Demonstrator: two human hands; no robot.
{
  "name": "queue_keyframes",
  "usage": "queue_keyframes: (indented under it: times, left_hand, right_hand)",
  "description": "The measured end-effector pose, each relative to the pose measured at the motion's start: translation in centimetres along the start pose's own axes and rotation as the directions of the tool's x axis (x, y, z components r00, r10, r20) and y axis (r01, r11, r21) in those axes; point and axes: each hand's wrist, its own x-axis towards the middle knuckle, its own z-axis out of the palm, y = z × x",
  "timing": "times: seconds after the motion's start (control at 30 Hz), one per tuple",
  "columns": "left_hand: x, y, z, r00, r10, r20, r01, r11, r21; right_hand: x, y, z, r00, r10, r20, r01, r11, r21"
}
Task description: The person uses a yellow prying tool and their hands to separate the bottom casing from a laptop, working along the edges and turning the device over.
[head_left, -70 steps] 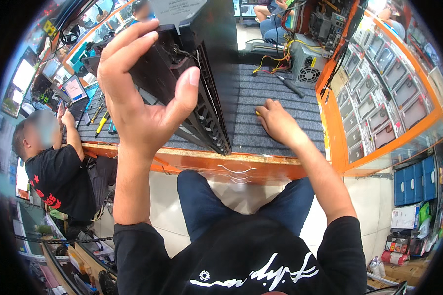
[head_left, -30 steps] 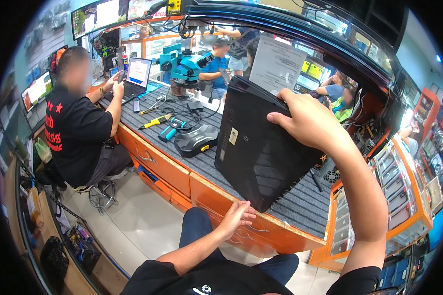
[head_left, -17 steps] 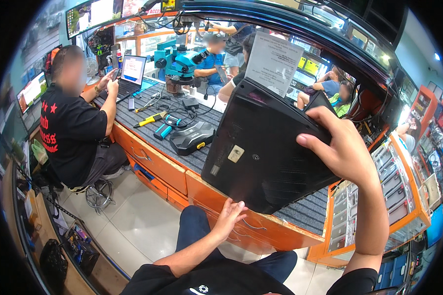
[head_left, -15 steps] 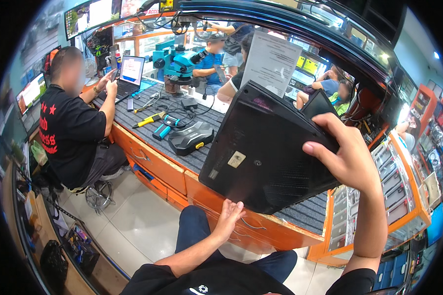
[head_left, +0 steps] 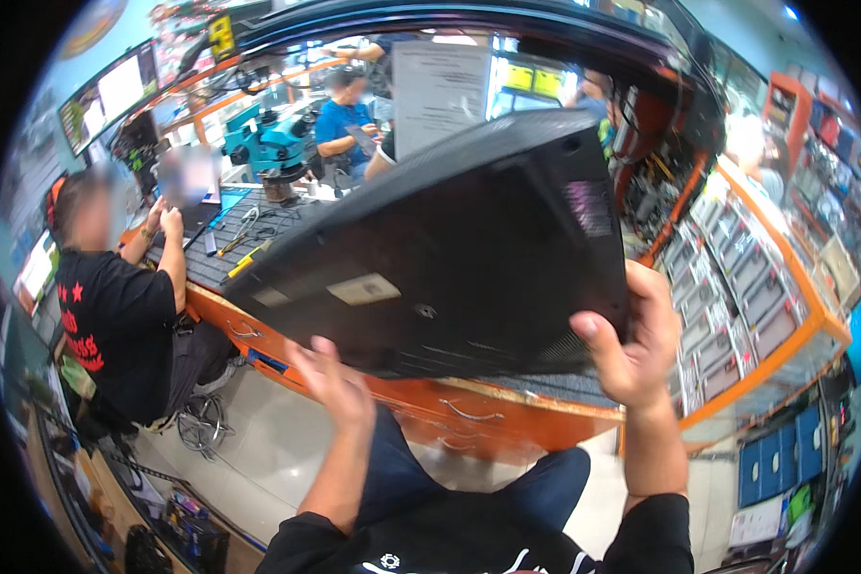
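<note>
A black laptop [head_left: 488, 249] is held up in front of me, tilted, its underside with vents and a pale sticker [head_left: 364, 289] facing me. My right hand [head_left: 636, 344] grips its right edge, the thumb lying on the underside and the fingers wrapped behind. At the lower left edge is my left hand [head_left: 340, 387], fingers stretched out and slightly blurred; whether it bears any weight I cannot tell. The laptop hides much of the workbench behind it.
The orange workbench [head_left: 450, 407] has a grey striped mat. A teal microscope [head_left: 268, 143] stands at its far left. A person in a black shirt [head_left: 115, 306] sits on my left. To the right is a glass display case [head_left: 737, 297] of phones; a paper sheet [head_left: 440, 96] hangs ahead.
The laptop has turned and tilted, its far left corner swinging leftward. My left hand has moved left along its lower edge. My right hand has shifted lower on the right edge. The view has turned right.
</note>
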Motion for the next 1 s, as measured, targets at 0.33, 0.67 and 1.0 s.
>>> queue_keyframes:
  times: [0.33, 0.67, 1.0]
  left_hand:
    - [12.4, 13.2, 7.8, 0.693, 0.41, 0.592, -0.708, 0.541, 0.454]
    - [10.2, 10.4, 19.1, 0.25, 0.161, 0.955, -0.951, -0.145, 0.274]
    - [7.4, 10.3, 24.1, 0.118, -0.043, 0.992, -0.97, -0.217, 0.106]
  right_hand:
    - [-11.8, 5.4, 14.9, 0.751, 0.657, -0.058, -0.485, 0.61, 0.626]
    - [-17.0, 4.2, 19.7, 0.315, 0.808, 0.498, -0.645, -0.203, 0.737]
    - [-16.2, 5.4, 16.6, 0.214, 0.712, 0.668, -0.585, -0.455, 0.672]
